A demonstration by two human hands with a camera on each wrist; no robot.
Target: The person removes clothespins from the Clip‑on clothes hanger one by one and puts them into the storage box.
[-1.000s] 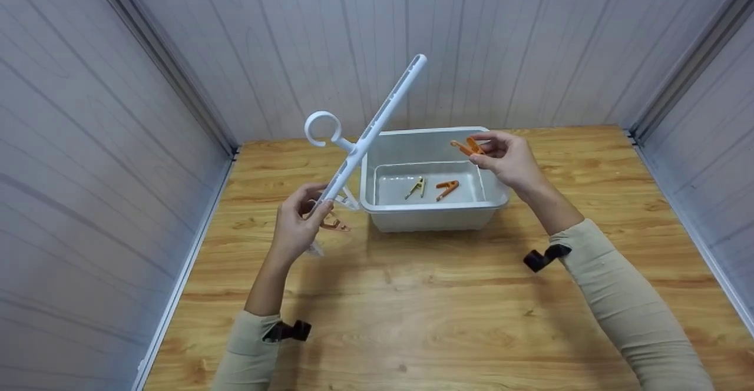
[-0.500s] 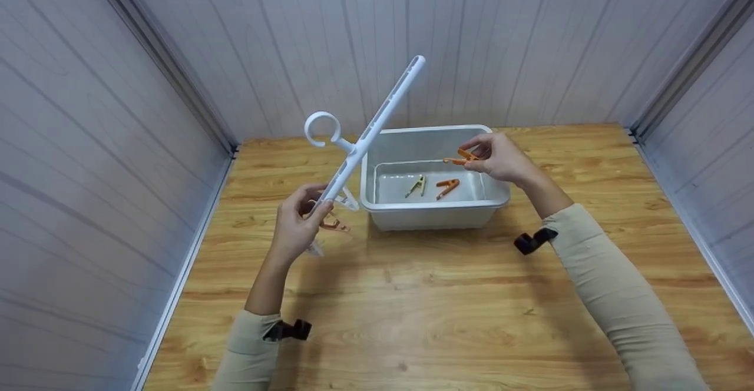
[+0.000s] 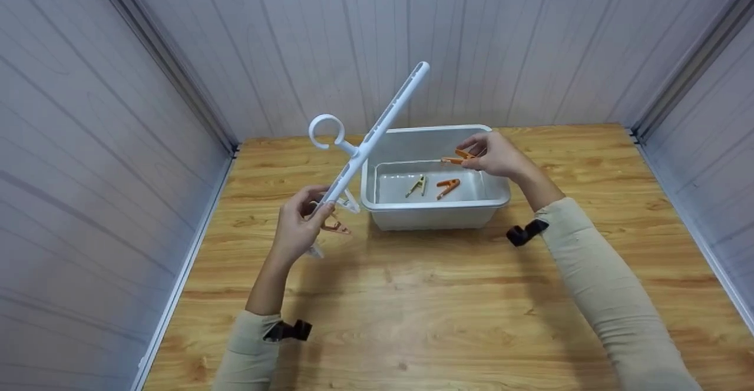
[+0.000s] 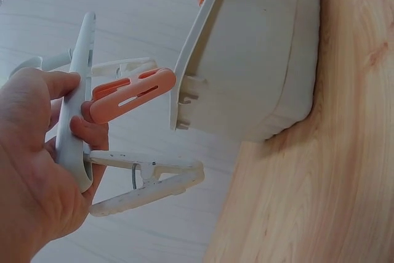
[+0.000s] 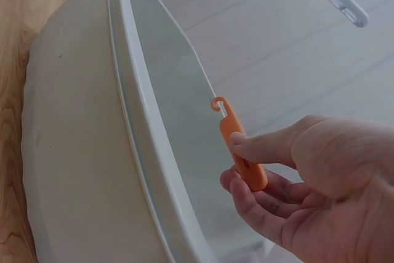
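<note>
Smooth plastic tub (image 3: 433, 214), glossy plastic pegs (image 3: 447, 187), varnished wood table (image 3: 412, 308)

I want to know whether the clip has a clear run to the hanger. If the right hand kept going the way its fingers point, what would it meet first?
Probably the white hanger bar. The right hand, pinching an orange clip, points left over the white bin, and nothing shows between; depth is unclear, so it might pass in front of or behind the bar.
</note>
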